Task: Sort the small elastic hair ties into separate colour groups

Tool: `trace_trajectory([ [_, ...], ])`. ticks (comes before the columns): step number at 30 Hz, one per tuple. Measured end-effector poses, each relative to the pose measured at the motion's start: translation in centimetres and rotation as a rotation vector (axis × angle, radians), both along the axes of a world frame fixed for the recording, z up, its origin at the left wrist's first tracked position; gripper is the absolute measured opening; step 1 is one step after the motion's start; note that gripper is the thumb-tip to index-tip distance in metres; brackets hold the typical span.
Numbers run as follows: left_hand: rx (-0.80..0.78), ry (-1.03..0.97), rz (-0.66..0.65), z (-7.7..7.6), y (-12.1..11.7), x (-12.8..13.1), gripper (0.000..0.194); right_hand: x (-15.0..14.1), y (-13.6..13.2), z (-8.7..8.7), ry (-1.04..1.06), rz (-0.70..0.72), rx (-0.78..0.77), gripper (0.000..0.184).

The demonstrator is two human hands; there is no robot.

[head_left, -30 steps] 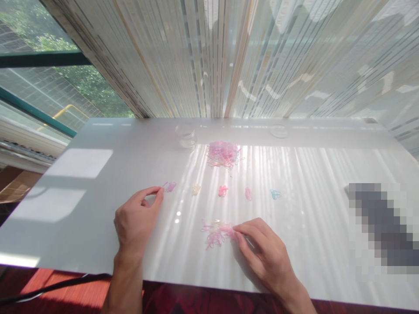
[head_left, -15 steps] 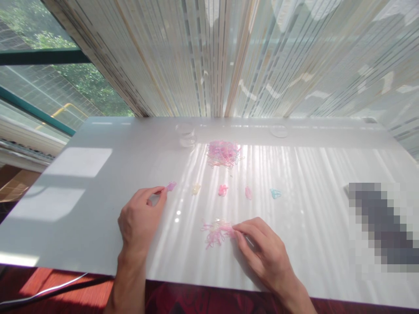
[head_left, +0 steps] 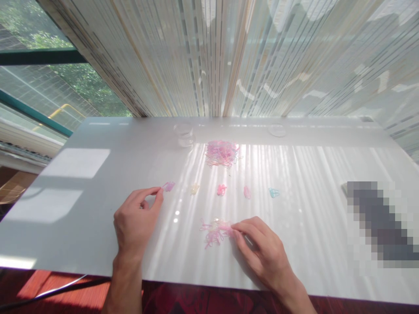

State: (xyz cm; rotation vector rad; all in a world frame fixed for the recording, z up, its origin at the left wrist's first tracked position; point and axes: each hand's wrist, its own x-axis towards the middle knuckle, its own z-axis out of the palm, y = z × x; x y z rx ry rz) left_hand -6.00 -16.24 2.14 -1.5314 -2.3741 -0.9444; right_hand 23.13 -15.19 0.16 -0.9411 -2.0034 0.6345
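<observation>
At the left end of a row of small clusters lies a purple cluster of thin loops (head_left: 169, 186); I cannot tell whether they are rubber bands or paper clips. My left hand (head_left: 139, 218) is beside it, thumb and forefinger pinched on a purple loop at its edge. Nearer to me is a loose mixed pile of pink and pale yellow loops (head_left: 215, 233). My right hand (head_left: 260, 246) pinches a pink loop at that pile's right side. Along the row follow a yellow cluster (head_left: 194, 189), a bright pink cluster (head_left: 221, 189), a light pink cluster (head_left: 247, 192) and a blue cluster (head_left: 274, 192).
A larger heap of pastel loops (head_left: 221, 153) sits farther back on the white table (head_left: 321, 244). Behind it stand a clear round container (head_left: 185, 136) and a clear disc-shaped lid (head_left: 277, 130). A pixelated dark object (head_left: 379, 222) lies at right. A striped curtain (head_left: 183, 56) hangs beyond.
My left hand has drawn back slightly to the left from the purple cluster, still pinching. My right hand stays almost where it was. The whole view has shifted a little.
</observation>
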Motion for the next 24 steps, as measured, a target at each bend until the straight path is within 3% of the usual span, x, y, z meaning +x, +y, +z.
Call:
trace_trajectory([
  [4, 0.125, -0.115, -0.282, 0.7, -0.5, 0.6, 0.008, -0.1, 0.1, 0.2, 0.003, -0.010, 0.005, 0.015],
  [8, 0.084, -0.228, -0.647, 1.5, -0.7, 2.4, 0.009, -0.1, 0.1, 0.3, 0.028, -0.016, 0.022, 0.016],
  [11, 0.047, -0.274, -0.821, 1.7, -0.7, 4.1, 0.013, 0.0, 0.0, 0.2, 0.061, -0.012, 0.026, 0.017],
  [17, -0.027, -0.346, -0.936, 1.3, -0.8, 6.5, 0.015, 0.0, -0.4, 0.1, 0.102, 0.005, 0.038, 0.016],
  [24, -0.085, -0.377, -0.965, 0.7, -1.0, 7.0, 0.018, -0.2, -0.3, 0.4, 0.105, 0.008, 0.047, 0.013],
])
